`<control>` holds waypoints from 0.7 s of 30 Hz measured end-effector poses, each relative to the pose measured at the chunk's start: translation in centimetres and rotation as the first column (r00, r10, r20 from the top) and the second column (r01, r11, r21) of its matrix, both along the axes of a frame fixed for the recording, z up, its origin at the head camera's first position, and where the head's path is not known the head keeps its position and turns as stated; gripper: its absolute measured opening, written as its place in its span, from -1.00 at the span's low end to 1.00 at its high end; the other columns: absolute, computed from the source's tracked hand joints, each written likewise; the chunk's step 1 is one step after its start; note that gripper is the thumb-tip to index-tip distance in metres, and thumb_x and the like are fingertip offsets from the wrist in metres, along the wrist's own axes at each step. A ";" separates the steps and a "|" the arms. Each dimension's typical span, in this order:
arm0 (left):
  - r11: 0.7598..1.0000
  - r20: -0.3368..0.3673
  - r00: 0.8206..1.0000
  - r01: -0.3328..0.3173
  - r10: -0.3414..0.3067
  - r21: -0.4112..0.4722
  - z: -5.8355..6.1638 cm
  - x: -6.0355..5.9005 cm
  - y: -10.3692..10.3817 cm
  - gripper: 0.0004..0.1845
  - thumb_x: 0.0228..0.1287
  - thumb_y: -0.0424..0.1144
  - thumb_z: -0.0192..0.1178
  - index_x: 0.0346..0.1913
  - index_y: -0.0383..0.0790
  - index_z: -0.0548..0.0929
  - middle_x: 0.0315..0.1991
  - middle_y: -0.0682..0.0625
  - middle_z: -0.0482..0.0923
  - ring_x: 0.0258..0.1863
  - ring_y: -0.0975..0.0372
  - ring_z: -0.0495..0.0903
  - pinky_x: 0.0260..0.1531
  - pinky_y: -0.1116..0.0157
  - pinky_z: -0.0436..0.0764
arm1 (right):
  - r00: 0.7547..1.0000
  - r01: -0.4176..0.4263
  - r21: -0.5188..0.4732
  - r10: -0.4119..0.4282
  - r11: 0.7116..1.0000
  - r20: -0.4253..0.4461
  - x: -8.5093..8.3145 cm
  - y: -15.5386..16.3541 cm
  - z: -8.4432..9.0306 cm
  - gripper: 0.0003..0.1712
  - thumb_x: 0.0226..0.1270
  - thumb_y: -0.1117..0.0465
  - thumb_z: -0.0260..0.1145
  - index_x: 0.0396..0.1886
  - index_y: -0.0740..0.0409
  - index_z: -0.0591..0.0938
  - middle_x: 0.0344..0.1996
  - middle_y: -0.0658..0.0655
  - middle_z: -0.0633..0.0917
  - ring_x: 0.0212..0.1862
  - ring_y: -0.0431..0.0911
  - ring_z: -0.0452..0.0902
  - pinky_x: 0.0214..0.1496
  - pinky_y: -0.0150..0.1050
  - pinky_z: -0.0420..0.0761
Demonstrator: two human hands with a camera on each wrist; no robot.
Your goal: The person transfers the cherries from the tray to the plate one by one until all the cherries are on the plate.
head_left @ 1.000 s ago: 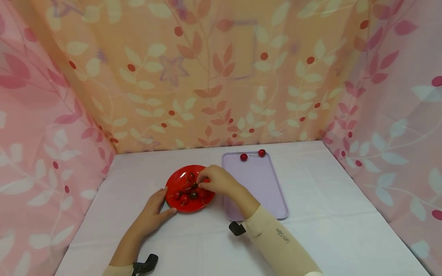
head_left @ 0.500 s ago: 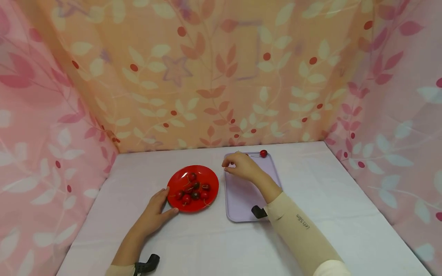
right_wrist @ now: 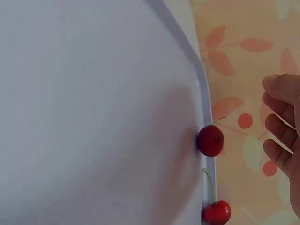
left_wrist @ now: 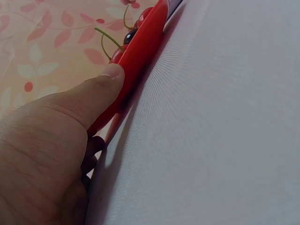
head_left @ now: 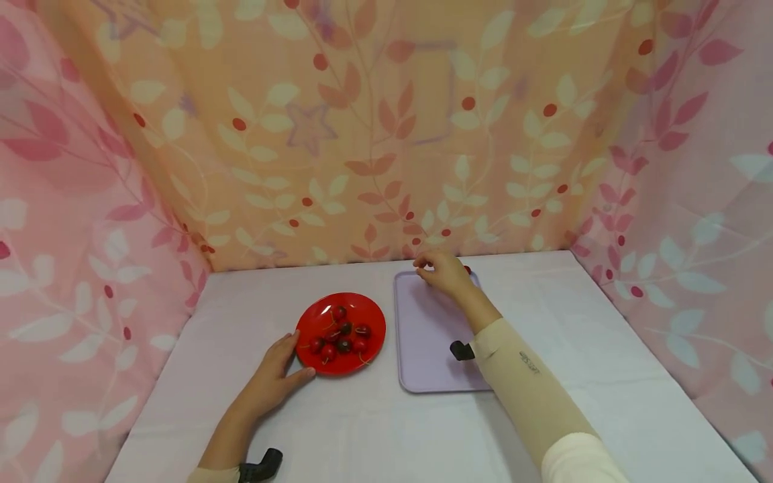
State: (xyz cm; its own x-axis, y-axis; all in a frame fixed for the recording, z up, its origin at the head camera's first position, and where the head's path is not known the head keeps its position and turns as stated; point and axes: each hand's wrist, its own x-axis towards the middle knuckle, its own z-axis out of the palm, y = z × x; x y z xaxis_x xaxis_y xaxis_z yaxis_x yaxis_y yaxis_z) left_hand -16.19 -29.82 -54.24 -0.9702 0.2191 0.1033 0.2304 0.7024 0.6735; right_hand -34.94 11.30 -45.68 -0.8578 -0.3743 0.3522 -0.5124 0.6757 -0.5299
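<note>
Two cherries point(right_wrist: 210, 140) lie against the tray's point(head_left: 423, 335) far rim, just below the right hand point(head_left: 443, 272), whose loose fingers point(right_wrist: 280, 133) grip nothing. Left hand point(head_left: 274, 376) rests relaxed, thumb point(left_wrist: 96, 93) touching the red plate point(head_left: 368, 315) of cherries.

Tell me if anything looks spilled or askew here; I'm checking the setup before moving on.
Nothing stands out. The cherries sit inside the red plate, which lies flat with the left hand against its rim. Two cherries rest at the far edge of the tray, near the right hand. Nothing lies loose on the cloth.
</note>
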 end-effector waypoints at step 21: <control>1.000 -0.003 1.000 -0.003 0.003 -0.007 0.4 -0.4 -0.5 0.05 0.27 0.25 0.34 0.62 -0.25 0.13 0.59 -0.25 0.12 0.59 -0.18 0.00 0.44 -0.34 0.16 | 0.985 0.165 0.110 -0.170 0.980 0.040 -4.5 -0.6 -3.6 -0.57 0.23 0.20 0.43 0.12 0.17 0.72 -0.11 0.18 0.72 0.00 0.09 0.60 0.11 0.04 0.56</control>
State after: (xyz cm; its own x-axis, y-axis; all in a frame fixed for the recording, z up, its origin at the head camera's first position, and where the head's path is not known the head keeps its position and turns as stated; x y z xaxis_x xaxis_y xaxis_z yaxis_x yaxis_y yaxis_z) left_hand -16.59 -30.33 -53.88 -0.9706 0.2169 0.1043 0.2299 0.7076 0.6681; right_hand -39.46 10.73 -49.24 -0.9266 -0.2569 0.2747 -0.3627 0.8034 -0.4723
